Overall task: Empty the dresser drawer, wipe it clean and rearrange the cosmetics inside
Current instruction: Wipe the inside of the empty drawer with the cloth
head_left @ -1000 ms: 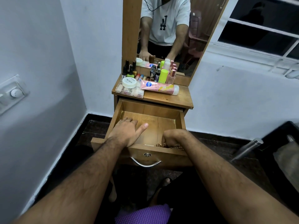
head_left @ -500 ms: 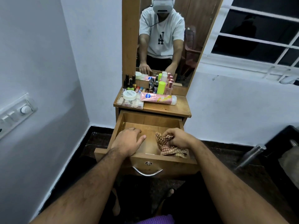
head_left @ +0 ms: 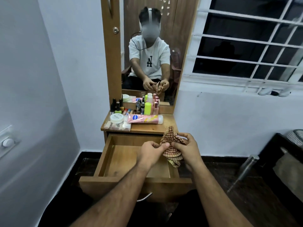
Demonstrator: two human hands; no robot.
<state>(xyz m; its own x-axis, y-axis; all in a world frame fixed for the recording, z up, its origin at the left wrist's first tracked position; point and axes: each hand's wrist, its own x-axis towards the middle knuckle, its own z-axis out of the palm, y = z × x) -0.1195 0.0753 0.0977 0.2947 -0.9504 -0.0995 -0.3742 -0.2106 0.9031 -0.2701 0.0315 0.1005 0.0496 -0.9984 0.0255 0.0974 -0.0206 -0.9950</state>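
i hold the checked cloth (head_left: 170, 141) bunched above the open drawer (head_left: 124, 158), a soft crumpled rag in red-brown and cream squares with a frilled fold hanging under my fingers. my left hand (head_left: 151, 153) pinches its near edge between thumb and curled fingers, and my right hand (head_left: 186, 149) is curled round the other side, gripping the gathered folds. the drawer is a shallow wooden box with smooth brown walls and a plain flat floor, pulled well out from the dresser, with a curved metal handle (head_left: 145, 196) on its front panel, half hidden behind my left forearm. nothing lies on the part of the drawer floor i can see; my hands and the cloth cover its right side. the cosmetics stand on the wooden worktop (head_left: 147, 129) just behind the drawer: a pink tube (head_left: 145, 119) lying on its side, a round white jar (head_left: 116, 118) on top of a clear flat case (head_left: 118, 126), a bright yellow-green bottle (head_left: 147, 108) upright, and a cluster of small dark bottles (head_left: 116, 105) at the back left. the tall mirror (head_left: 152, 51) in its wood frame rises behind them. a barred window (head_left: 249, 45) is to the right, a shiny metal flask (head_left: 245, 170) leans over the dark floor, and a wall switch (head_left: 7, 142) is at my left.
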